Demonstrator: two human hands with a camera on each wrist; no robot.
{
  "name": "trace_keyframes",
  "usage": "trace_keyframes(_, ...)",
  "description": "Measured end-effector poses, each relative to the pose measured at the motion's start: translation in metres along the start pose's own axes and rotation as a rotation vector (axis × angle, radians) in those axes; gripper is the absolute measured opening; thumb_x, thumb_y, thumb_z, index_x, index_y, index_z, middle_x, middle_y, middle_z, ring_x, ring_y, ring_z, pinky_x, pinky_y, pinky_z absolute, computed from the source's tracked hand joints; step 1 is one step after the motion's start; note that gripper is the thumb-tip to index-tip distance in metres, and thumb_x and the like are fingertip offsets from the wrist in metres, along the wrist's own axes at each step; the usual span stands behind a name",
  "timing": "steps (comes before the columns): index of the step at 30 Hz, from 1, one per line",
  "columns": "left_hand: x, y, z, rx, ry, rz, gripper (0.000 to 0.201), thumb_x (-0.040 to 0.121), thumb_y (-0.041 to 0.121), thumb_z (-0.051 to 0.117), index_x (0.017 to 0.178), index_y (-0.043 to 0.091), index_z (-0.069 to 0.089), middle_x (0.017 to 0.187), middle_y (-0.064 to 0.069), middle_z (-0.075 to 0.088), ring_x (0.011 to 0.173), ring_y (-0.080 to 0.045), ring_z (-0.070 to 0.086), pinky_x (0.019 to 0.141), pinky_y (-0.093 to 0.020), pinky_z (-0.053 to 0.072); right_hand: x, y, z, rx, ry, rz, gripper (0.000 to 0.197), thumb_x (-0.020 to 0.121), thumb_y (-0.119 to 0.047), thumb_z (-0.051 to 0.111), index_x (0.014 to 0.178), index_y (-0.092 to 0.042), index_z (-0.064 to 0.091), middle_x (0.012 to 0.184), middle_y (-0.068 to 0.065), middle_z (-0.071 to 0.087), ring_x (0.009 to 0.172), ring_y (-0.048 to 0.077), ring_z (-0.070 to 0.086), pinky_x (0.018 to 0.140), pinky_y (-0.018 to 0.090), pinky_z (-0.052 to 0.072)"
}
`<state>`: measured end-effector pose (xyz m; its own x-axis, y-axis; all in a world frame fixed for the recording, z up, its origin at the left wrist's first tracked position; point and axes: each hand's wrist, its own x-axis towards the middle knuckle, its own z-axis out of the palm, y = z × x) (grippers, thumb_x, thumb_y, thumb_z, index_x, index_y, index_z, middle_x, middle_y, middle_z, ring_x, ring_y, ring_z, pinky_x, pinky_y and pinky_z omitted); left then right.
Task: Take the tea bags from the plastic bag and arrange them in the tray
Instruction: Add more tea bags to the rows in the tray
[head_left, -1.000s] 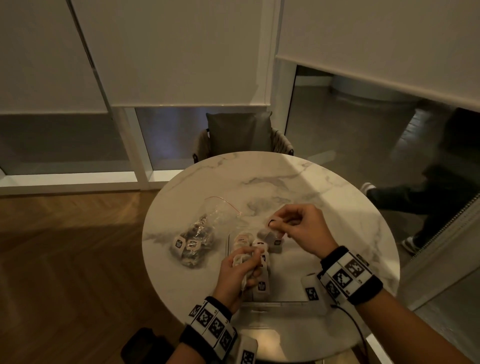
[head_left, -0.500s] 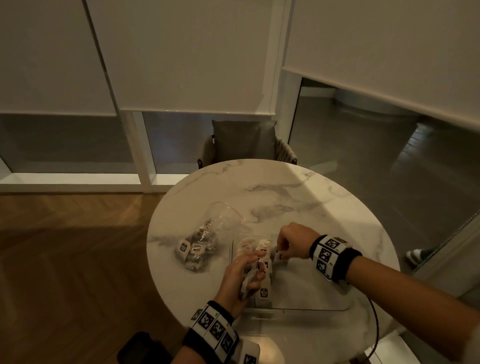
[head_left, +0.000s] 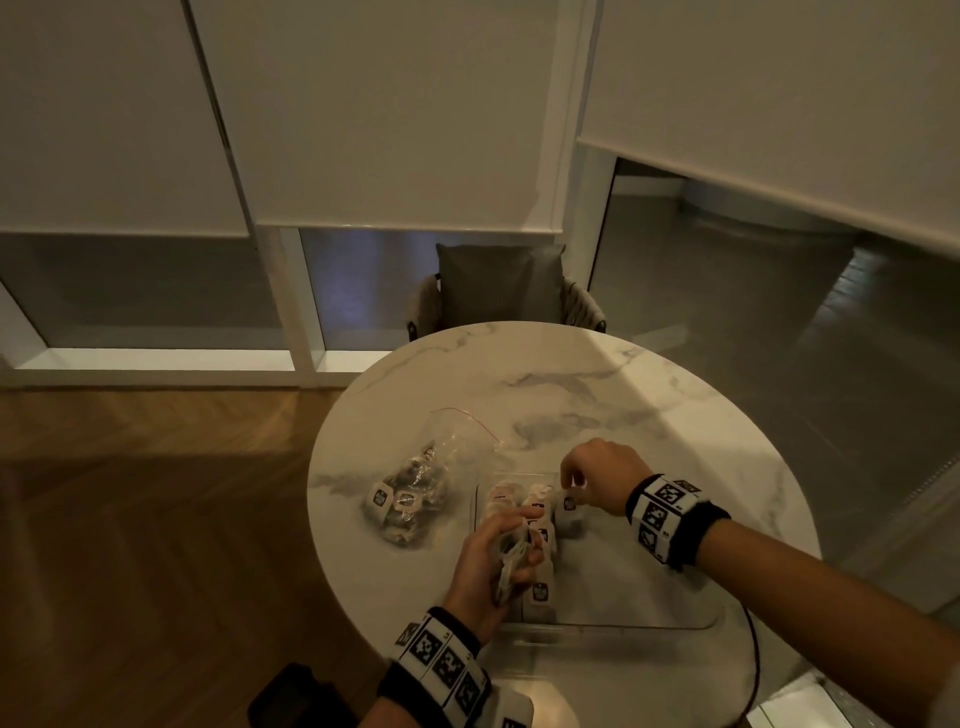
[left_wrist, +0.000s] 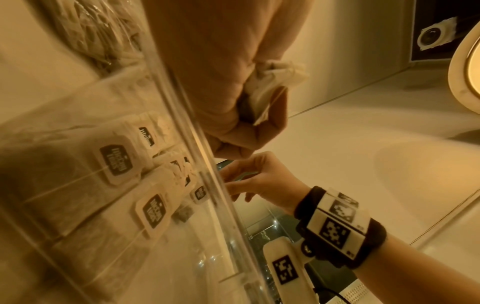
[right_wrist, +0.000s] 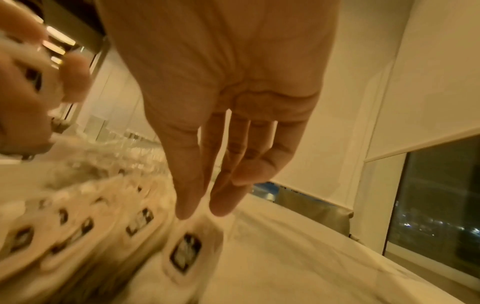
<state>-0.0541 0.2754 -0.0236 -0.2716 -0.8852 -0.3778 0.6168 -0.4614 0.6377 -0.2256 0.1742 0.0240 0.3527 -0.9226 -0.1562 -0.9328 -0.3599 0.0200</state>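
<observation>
A clear plastic bag with tea bags in it lies on the left of the round marble table. To its right stands a clear tray with a row of tagged tea bags along its left side. My left hand grips a bunch of tea bags over the tray's near left. My right hand points down at the tray's far end, thumb and forefinger pinching the top of one tea bag beside the row.
A chair with a grey cushion stands behind the table. Wooden floor lies to the left. A dark cable hangs over the table's near right edge. The right half of the tray holds nothing.
My right hand has come down from above the tray to its far end with one tea bag. My left hand has stayed put with its bunch.
</observation>
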Motion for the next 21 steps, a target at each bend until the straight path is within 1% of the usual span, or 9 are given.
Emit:
trace_keyframes(2, 0.0, 0.0, 0.0, -0.014, -0.01, -0.003, 0.033, 0.079, 0.02, 0.062, 0.107, 0.003, 0.064, 0.075, -0.01, 0.054, 0.057, -0.015, 0.049, 0.039, -0.016, 0.033, -0.008, 0.004, -0.01, 0.109, 0.042, 0.009, 0.013, 0.085, -0.026, 0.072, 0.099, -0.025, 0.071, 0.097, -0.006, 0.066, 0.085, 0.013, 0.06, 0.073, 0.026, 0.048)
trace_keyframes(5, 0.002, 0.001, 0.0, -0.047, -0.024, -0.003, 0.031, 0.079, 0.016, 0.058, 0.106, 0.002, 0.063, 0.078, -0.012, 0.054, 0.058, -0.016, 0.049, 0.04, -0.017, 0.034, -0.028, 0.004, -0.02, 0.366, 0.072, -0.005, 0.011, 0.077, -0.024, 0.081, 0.084, -0.027, 0.073, 0.079, -0.009, 0.068, 0.065, 0.002, 0.059, 0.072, 0.03, 0.055)
trace_keyframes(8, 0.004, 0.0, -0.002, -0.033, -0.031, 0.028, 0.034, 0.074, 0.011, 0.053, 0.105, 0.002, 0.063, 0.081, -0.014, 0.053, 0.06, -0.017, 0.05, 0.042, -0.019, 0.035, -0.054, -0.012, -0.023, 0.657, 0.061, -0.082, 0.019, 0.073, -0.035, 0.085, 0.075, -0.019, 0.075, 0.065, -0.001, 0.071, 0.049, 0.004, 0.061, 0.063, 0.033, 0.058)
trace_keyframes(11, 0.006, -0.003, -0.002, 0.082, -0.02, 0.093, 0.047, 0.062, 0.009, 0.057, 0.108, 0.007, 0.064, 0.094, -0.016, 0.06, 0.064, -0.019, 0.061, 0.049, -0.025, 0.044, -0.076, -0.038, -0.019, 0.872, 0.026, -0.126, 0.03, 0.067, -0.038, 0.088, 0.068, -0.012, 0.073, 0.059, 0.003, 0.069, 0.047, 0.009, 0.062, 0.053, 0.028, 0.055)
trace_keyframes(14, 0.009, -0.007, -0.004, 0.112, 0.0, 0.143, 0.047, 0.065, 0.003, 0.057, 0.11, 0.009, 0.064, 0.11, -0.014, 0.066, 0.09, -0.026, 0.07, 0.062, -0.034, 0.055, -0.081, -0.06, -0.004, 0.861, 0.067, -0.11, 0.034, 0.06, -0.037, 0.092, 0.062, -0.012, 0.069, 0.061, 0.002, 0.069, 0.054, 0.01, 0.063, 0.057, 0.028, 0.055)
trace_keyframes(15, 0.009, -0.007, -0.005, 0.106, 0.002, 0.156, 0.045, 0.066, 0.004, 0.059, 0.111, 0.01, 0.065, 0.116, -0.014, 0.065, 0.096, -0.028, 0.068, 0.063, -0.035, 0.055, -0.08, -0.064, 0.002, 0.842, 0.107, -0.083, 0.033, 0.059, -0.034, 0.092, 0.062, -0.013, 0.067, 0.062, 0.001, 0.068, 0.057, 0.01, 0.062, 0.061, 0.03, 0.056)
trace_keyframes(17, 0.008, -0.007, -0.008, 0.076, -0.003, 0.178, 0.045, 0.067, 0.007, 0.063, 0.112, 0.011, 0.065, 0.125, -0.017, 0.059, 0.1, -0.029, 0.065, 0.058, -0.033, 0.053, -0.077, -0.066, 0.014, 0.885, 0.182, -0.01, 0.025, 0.064, -0.019, 0.087, 0.065, -0.015, 0.062, 0.064, -0.002, 0.065, 0.058, 0.008, 0.061, 0.065, 0.035, 0.057)
trace_keyframes(19, 0.007, -0.008, -0.009, 0.05, -0.015, 0.195, 0.044, 0.071, 0.007, 0.067, 0.115, 0.012, 0.064, 0.128, -0.018, 0.058, 0.1, -0.027, 0.063, 0.06, -0.03, 0.053, -0.078, -0.061, 0.024, 1.026, 0.232, 0.065, 0.022, 0.069, -0.009, 0.082, 0.072, -0.016, 0.061, 0.069, -0.002, 0.065, 0.058, 0.01, 0.063, 0.06, 0.034, 0.059)
trace_keyframes(21, 0.005, -0.008, -0.007, 0.05, -0.034, 0.208, 0.038, 0.081, 0.007, 0.061, 0.118, 0.012, 0.062, 0.124, -0.016, 0.06, 0.095, -0.022, 0.066, 0.063, -0.029, 0.054, -0.085, -0.053, 0.031, 1.182, 0.265, 0.129, 0.023, 0.071, -0.001, 0.08, 0.08, -0.014, 0.063, 0.067, -0.001, 0.068, 0.057, 0.012, 0.064, 0.056, 0.031, 0.057)
